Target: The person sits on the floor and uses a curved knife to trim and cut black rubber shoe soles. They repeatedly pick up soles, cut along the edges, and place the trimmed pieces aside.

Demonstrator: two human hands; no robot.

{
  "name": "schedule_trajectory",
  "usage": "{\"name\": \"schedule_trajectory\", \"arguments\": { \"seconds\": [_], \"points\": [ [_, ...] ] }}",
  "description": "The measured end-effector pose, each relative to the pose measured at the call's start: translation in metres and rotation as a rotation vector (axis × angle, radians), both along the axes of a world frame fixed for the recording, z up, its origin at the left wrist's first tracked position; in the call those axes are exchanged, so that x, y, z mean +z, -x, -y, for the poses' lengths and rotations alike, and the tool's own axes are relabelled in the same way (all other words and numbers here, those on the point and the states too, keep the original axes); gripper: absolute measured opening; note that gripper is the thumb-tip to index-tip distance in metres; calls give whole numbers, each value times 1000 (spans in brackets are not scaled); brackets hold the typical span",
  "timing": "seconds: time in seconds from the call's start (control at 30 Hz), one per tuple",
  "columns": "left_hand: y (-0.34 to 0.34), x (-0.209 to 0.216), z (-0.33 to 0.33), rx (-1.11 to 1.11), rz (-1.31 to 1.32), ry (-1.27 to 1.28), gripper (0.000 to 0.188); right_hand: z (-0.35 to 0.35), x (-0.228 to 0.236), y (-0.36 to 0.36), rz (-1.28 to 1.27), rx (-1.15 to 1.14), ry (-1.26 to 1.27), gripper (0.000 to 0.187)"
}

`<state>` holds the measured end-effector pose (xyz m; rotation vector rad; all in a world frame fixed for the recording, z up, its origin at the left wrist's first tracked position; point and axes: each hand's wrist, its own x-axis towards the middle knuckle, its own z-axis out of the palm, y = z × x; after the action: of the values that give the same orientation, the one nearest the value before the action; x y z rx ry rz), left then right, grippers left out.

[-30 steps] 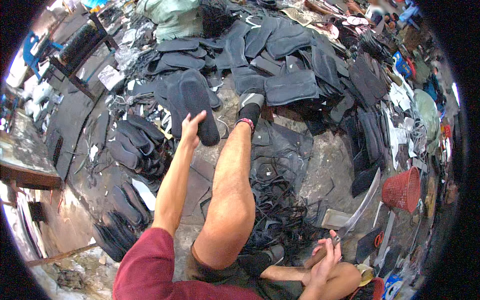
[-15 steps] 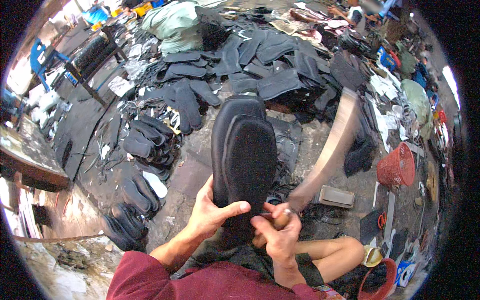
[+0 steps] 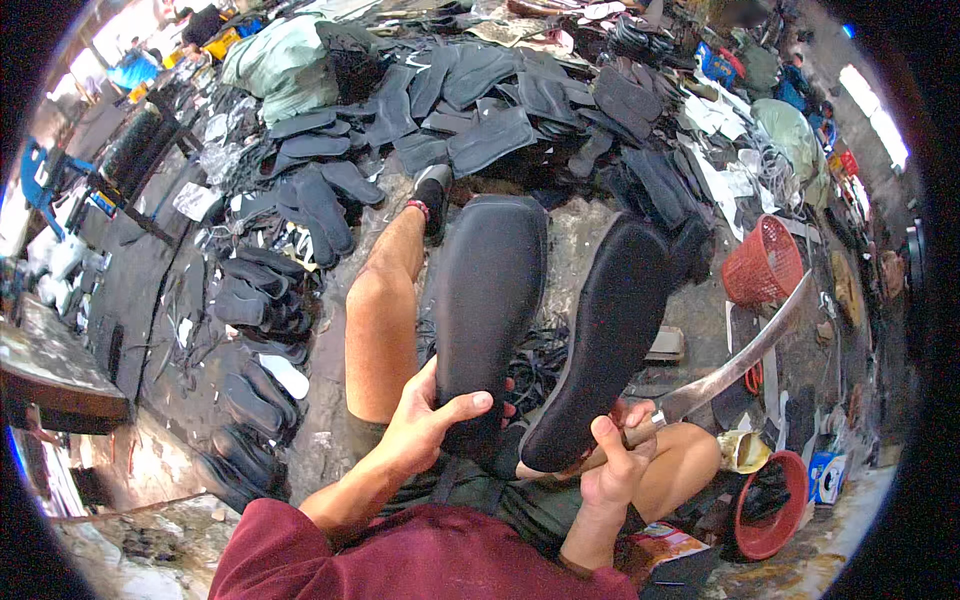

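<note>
My left hand (image 3: 428,418) grips the heel end of a black shoe sole (image 3: 490,300), thumb on its upper face, with the toe end pointing away from me. My right hand (image 3: 612,465) is closed around the handle of a long curved knife (image 3: 745,358), whose blade points out to the right. Its thumb also pinches the heel end of a second black sole (image 3: 618,320), tilted to the right. The two soles are apart. Where the fingers lie under this second sole is hidden.
A heap of flat black sheets and soles (image 3: 490,100) lies ahead. Stacked soles (image 3: 255,290) sit at left, near a wooden block (image 3: 60,370). At right are a red basket (image 3: 760,262), a red bowl (image 3: 797,500) and a small tin (image 3: 742,452). My bent legs flank the soles.
The two soles, one over the other before, are now apart: one in my left hand, one moved right with my right hand. The knife has swung down to the right.
</note>
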<state>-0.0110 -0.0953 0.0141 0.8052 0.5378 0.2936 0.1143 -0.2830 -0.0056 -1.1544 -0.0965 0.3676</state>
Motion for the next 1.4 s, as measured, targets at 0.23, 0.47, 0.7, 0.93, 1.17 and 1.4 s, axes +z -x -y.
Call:
{"name": "schedule_trajectory", "arguments": {
  "seconds": [0.23, 0.47, 0.7, 0.93, 1.17, 1.4],
  "points": [
    [-3, -5, 0, 38, 11, -59, 54, -17, 0, 3, -19, 72, 10, 39],
    [-4, -4, -3, 24, -52, -295, 61, -24, -11, 3, -63, 46, 25, 46],
    [-6, -11, -5, 50, -77, -269, 67, -32, -11, 7, -34, 29, 71, 51],
    [-6, -25, -3, 39, -48, -139, 73, -31, -14, 9, -11, 46, 111, 49],
    [-2, -13, -28, 250, -111, -107, 76, -56, -1, 16, -126, 71, 150, 18],
    [-5, -80, -293, 1050, -56, -490, 91, 62, 10, -81, 106, -450, 430, 28]
  ]
}}
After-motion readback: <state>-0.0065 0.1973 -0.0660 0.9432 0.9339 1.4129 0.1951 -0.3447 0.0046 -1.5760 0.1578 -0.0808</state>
